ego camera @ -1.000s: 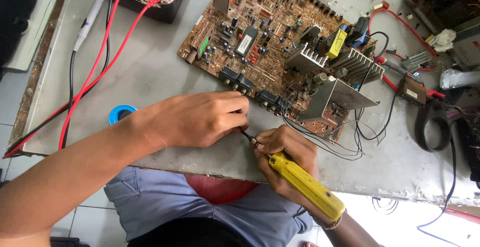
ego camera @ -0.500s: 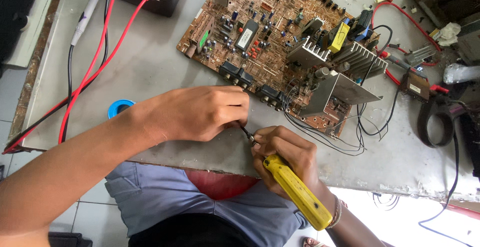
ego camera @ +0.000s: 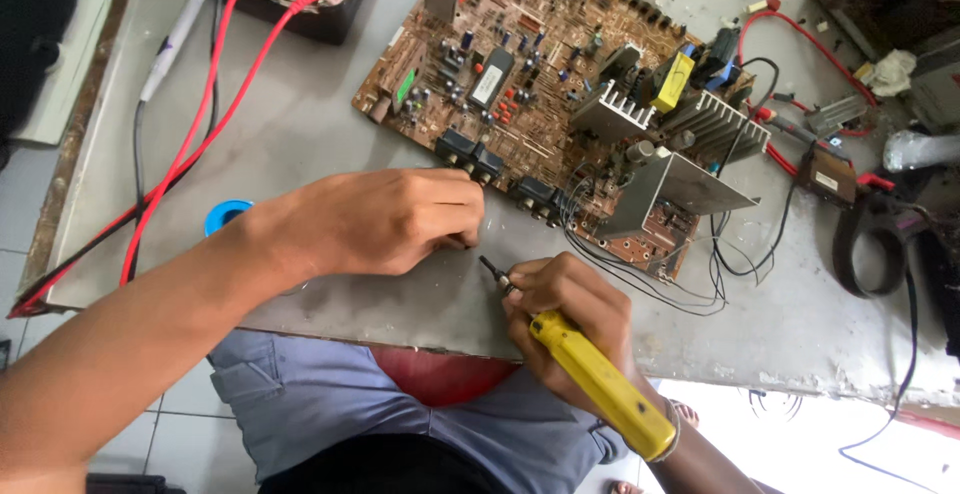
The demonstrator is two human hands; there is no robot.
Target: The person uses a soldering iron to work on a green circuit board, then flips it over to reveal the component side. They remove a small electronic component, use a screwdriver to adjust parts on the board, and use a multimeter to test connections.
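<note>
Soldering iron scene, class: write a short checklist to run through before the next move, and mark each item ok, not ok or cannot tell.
1. Right hand has a firm grip on the yellow soldering iron: ok.
2. Iron tip is clear of the left hand: ok, a small gap shows.
3. Item pinched under the left fingers can be identified: cannot tell, it is hidden.
4. Circuit board lies flat on the grey table: ok.
5. Loose black wires stay off the tip: ok, though they are close to the right hand.
6. Iron is hot: cannot tell.
</note>
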